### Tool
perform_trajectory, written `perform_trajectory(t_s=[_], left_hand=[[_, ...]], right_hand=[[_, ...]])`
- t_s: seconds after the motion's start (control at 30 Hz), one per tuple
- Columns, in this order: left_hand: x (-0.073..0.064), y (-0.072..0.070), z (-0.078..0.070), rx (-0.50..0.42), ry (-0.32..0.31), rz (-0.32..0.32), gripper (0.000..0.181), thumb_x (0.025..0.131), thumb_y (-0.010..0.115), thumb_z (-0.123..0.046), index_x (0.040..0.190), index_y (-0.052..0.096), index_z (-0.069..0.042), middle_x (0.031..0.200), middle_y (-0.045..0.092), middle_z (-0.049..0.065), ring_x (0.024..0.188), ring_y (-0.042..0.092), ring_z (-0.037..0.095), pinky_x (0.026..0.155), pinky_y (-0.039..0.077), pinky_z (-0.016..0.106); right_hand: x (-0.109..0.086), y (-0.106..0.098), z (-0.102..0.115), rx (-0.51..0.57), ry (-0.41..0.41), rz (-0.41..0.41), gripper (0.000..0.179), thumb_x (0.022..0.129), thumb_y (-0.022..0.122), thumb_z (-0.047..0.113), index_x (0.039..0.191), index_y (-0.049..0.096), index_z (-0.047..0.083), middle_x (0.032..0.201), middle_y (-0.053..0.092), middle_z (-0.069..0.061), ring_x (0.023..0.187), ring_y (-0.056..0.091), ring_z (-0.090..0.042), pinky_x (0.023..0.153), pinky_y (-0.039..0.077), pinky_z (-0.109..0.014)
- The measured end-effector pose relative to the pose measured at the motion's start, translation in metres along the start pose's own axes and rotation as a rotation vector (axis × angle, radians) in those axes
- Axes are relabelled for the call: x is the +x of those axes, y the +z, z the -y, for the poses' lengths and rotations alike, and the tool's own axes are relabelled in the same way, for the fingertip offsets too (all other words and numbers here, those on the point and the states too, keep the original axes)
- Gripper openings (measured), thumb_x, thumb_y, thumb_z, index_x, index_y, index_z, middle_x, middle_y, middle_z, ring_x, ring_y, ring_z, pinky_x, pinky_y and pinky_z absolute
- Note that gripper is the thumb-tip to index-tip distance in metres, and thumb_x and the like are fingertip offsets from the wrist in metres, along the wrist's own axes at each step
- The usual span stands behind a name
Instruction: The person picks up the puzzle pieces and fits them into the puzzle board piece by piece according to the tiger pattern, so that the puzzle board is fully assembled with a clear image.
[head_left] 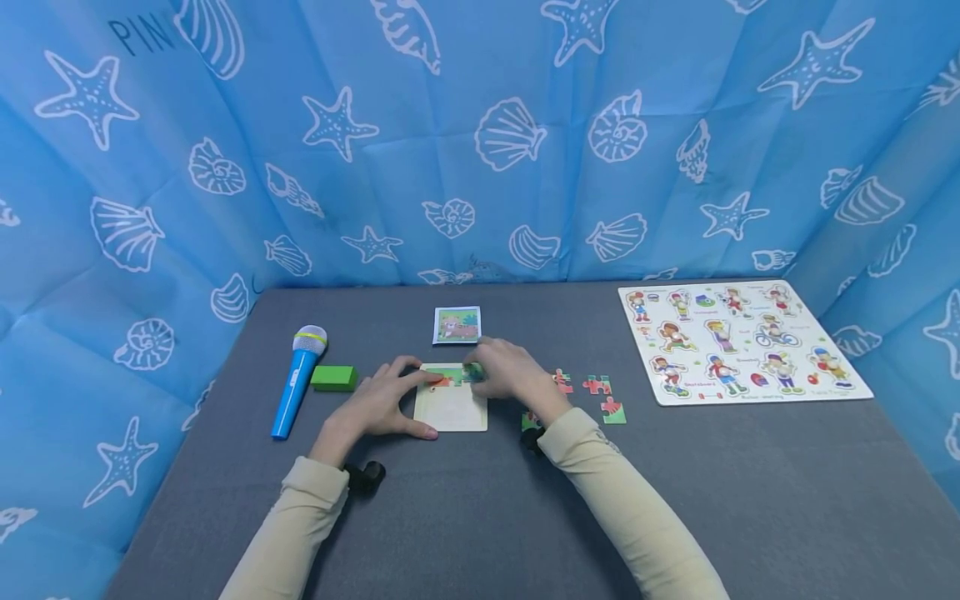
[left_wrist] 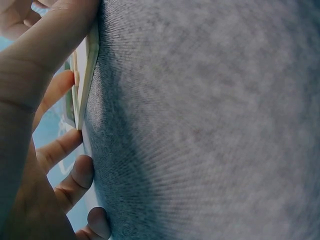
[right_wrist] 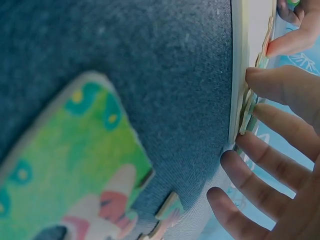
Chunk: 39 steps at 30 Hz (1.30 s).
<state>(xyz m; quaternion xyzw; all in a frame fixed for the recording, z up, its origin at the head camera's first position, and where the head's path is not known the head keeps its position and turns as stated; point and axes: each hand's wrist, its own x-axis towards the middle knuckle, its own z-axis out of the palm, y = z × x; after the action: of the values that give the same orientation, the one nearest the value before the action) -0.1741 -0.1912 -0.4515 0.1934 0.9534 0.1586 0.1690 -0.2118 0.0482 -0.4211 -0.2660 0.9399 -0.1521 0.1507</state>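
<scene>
A square, pale puzzle board (head_left: 450,410) lies flat in the middle of the table, with joined jigsaw pieces (head_left: 450,377) along its far side. My left hand (head_left: 382,398) rests at the board's left; its thumb lies by the near edge and the index fingertip touches a placed piece. In the left wrist view the fingers spread around the board's edge (left_wrist: 89,75). At the far right corner my right hand (head_left: 506,371) pinches a green jigsaw piece (head_left: 472,372) against the board. The right wrist view shows that piece (right_wrist: 247,109) between thumb and fingers, partly hidden.
Several loose jigsaw pieces (head_left: 597,385) lie right of the board, one under the right wrist (head_left: 529,421). A small picture card (head_left: 457,325) lies behind it. Left are a green block (head_left: 334,378) and toy microphone (head_left: 298,382); far right, a sports-figure board (head_left: 738,346).
</scene>
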Motion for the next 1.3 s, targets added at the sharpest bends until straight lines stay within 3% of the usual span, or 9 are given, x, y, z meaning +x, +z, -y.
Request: perform_trajectory(t_s=[0.6, 0.87, 1.3], left_hand=[[-0.001, 0.0, -0.001, 0.013, 0.006, -0.011, 0.091, 0.074, 0.077, -0.073, 0.153, 0.045, -0.038, 0.16, 0.035, 0.008, 0.135, 0.043, 0.037, 0.104, 0.04, 0.07], [-0.001, 0.0, -0.001, 0.017, 0.005, -0.013, 0.091, 0.075, 0.077, -0.073, 0.153, 0.046, -0.036, 0.159, 0.035, 0.008, 0.134, 0.043, 0.036, 0.104, 0.04, 0.068], [-0.001, 0.0, 0.0, 0.014, 0.003, -0.005, 0.091, 0.075, 0.077, -0.073, 0.153, 0.046, -0.037, 0.16, 0.034, 0.008, 0.135, 0.043, 0.037, 0.104, 0.04, 0.068]], right_hand=[[-0.001, 0.002, 0.002, -0.009, -0.009, 0.004, 0.041, 0.091, 0.078, 0.027, 0.129, 0.073, 0.013, 0.123, 0.069, -0.009, 0.112, 0.064, -0.025, 0.094, 0.054, -0.047], [0.002, 0.005, 0.003, 0.016, -0.045, -0.066, 0.019, 0.095, 0.074, 0.018, 0.111, 0.08, 0.012, 0.116, 0.076, -0.005, 0.108, 0.069, -0.023, 0.088, 0.058, -0.043], [0.001, 0.009, 0.012, 0.077, 0.062, -0.071, 0.02, 0.095, 0.073, 0.014, 0.113, 0.08, 0.012, 0.123, 0.073, -0.008, 0.115, 0.067, -0.028, 0.09, 0.057, -0.05]])
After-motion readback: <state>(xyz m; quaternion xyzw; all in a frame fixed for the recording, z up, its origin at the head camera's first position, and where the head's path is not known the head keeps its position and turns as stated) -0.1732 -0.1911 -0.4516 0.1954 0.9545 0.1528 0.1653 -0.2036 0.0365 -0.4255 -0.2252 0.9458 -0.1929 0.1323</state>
